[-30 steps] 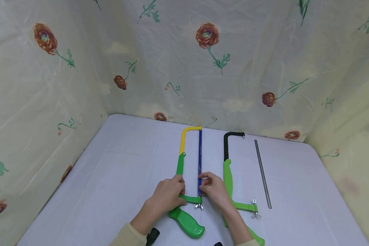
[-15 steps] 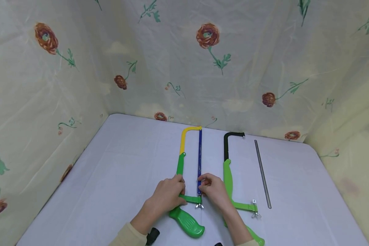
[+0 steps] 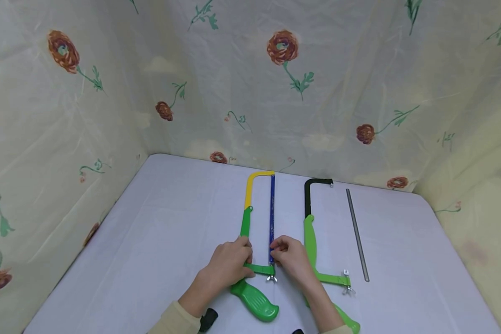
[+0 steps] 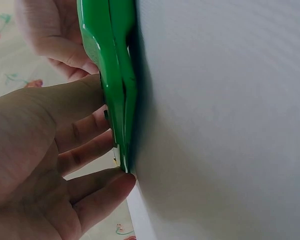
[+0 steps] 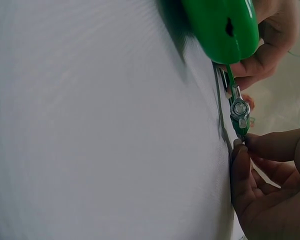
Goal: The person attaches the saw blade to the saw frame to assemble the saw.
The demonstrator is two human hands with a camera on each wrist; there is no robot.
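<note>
A flowered curtain [image 3: 250, 93] hangs round three sides of the pale counter [image 3: 158, 232]. Near the middle of it lies a hacksaw with a yellow-and-green frame [image 3: 247, 204], flat, its green handle [image 3: 256, 302] toward the person and its blue blade [image 3: 272, 218] running away toward the curtain. Just to the right of it lies a second hacksaw with a black-and-green frame [image 3: 308, 218], which shows no blade, and further right, apart from both, a bare grey blade [image 3: 356, 234] lies on the cloth.

The left hand [image 3: 227, 266] rests on the first saw where the frame meets the handle, its fingers [image 4: 97, 150] curled against the green plastic and gripping it. The right hand [image 3: 290, 257] sits just across the blade from it, its fingers [image 5: 240, 155] bent and pinching the near end of the blue blade, right above the small metal wing nut [image 3: 270, 279]. The two hands are near each other, with the blade between them.
</note>
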